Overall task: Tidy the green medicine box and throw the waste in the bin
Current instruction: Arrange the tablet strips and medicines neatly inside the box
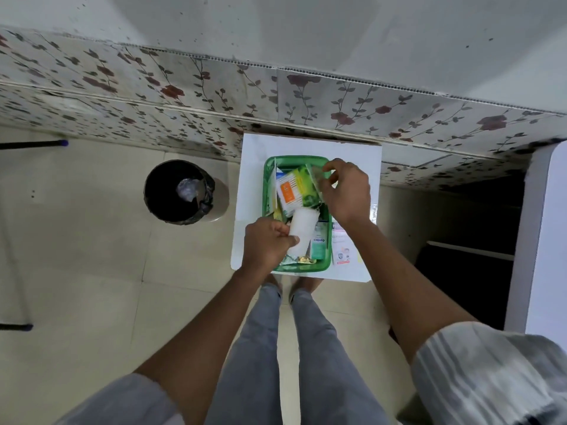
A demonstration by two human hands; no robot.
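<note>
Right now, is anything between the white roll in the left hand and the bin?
Nothing visible. The left hand grips the white roll over the green box; the bin stands open to the left across bare floor.

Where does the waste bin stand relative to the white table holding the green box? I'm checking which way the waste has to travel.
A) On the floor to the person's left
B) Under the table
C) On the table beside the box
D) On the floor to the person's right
A: the black-lined bin stands on the floor, left of the white table that holds the green box.
</note>
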